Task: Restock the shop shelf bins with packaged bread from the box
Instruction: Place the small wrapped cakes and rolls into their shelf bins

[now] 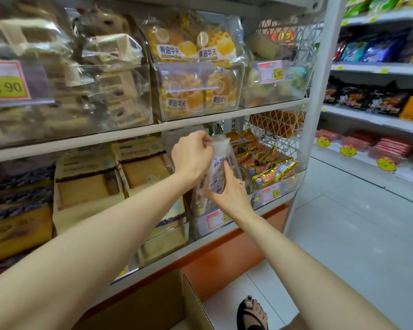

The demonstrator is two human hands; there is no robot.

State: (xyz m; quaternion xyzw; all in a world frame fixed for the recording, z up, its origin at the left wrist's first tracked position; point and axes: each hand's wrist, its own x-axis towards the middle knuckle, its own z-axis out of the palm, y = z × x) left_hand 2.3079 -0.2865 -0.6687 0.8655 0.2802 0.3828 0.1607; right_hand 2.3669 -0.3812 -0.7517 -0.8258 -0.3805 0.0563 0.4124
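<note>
now the left grip [192, 152] pinches the bread packet [219, 171] on top, the right grip [228, 194] clamps lower down; mid-placement, it probably needs easing into the clear bin [199, 225].

Box [153, 303] on floor [355, 234] below shelf [129, 136]; bread packet [221, 167] seemingly above bin [215, 225].

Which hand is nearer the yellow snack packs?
Right. The right hand holds the bread package low down, beside the yellow snack packs; the left hand pinches its top, farther left.
</note>
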